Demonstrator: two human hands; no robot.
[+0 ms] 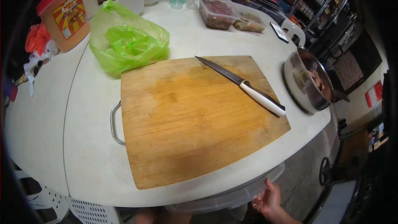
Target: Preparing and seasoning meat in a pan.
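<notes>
Nearest us, below the cutting board [178, 128], our right hand [268, 201] grasps the rim of a translucent plastic tray or lid [228, 200], thumb uppermost; we cannot tell which of the two it is. Part of it passes under the near edge of the white table [95, 157]. Our left hand is out of sight, so we cannot tell its state. A perforated white plastic chair [89, 210] stands low and left of the board.

A narrow strip of tabletop separates the board from the near edge. The board lies askew, its metal handle [115, 122] projecting left, where a broader stretch of white surface gives us room, crossed by a seam. On the board's right half rests a kitchen knife [236, 79], tip pointing far left, the butt of its white-and-black grip reaching the board's right edge.

Right of the board, apart from it, a steel saucepan [296, 85] with pieces of meat [317, 79] sits close to the table's side, its handle jutting outward. A green plastic bag [128, 45] crowds the board's far left corner.

Beyond the board, past an open span of table, we see a phone [279, 32] far right, two plastic food containers [212, 21] side by side, and a red-lidded sauce tub [72, 23] far left.
</notes>
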